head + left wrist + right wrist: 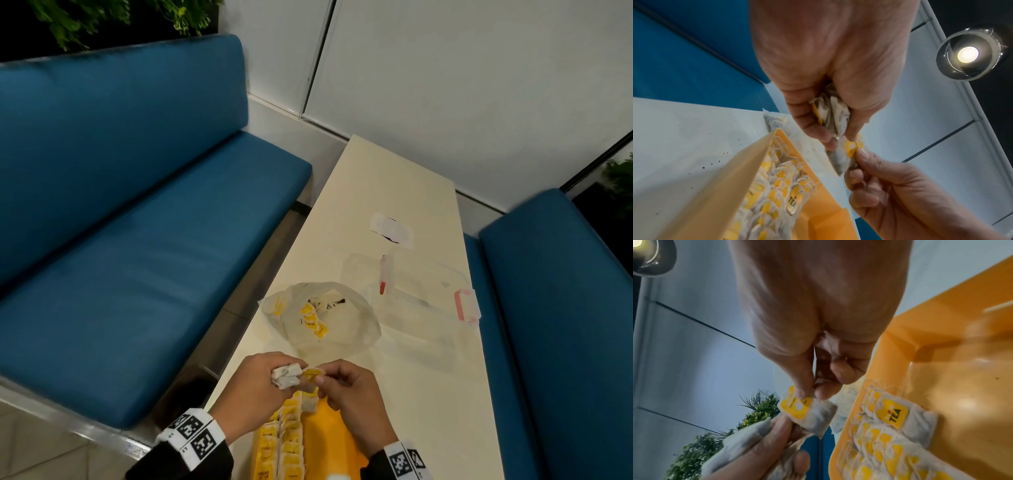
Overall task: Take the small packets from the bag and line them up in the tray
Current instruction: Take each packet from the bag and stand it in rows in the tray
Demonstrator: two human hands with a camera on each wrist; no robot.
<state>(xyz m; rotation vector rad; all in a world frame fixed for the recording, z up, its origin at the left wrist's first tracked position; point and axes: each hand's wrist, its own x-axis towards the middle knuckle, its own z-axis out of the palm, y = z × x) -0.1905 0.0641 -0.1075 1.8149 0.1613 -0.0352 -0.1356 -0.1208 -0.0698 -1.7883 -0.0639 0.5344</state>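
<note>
My left hand (274,383) grips a bunch of white tea-bag packets (286,376) (833,113) above the near end of the yellow tray (329,442). My right hand (337,382) pinches one packet with a yellow tag (312,372) (807,412) (846,155) by thumb and forefinger, right beside the left hand's bunch. Rows of packets (284,442) (885,431) lie lined up in the tray's left side. The clear plastic bag (322,315) with more yellow-tagged packets lies further out on the table.
A clear plastic lid or box (411,291) with a pink clip (464,306) lies beyond the bag. The cream table (428,394) is narrow, with blue benches on the left (120,274) and right (565,325).
</note>
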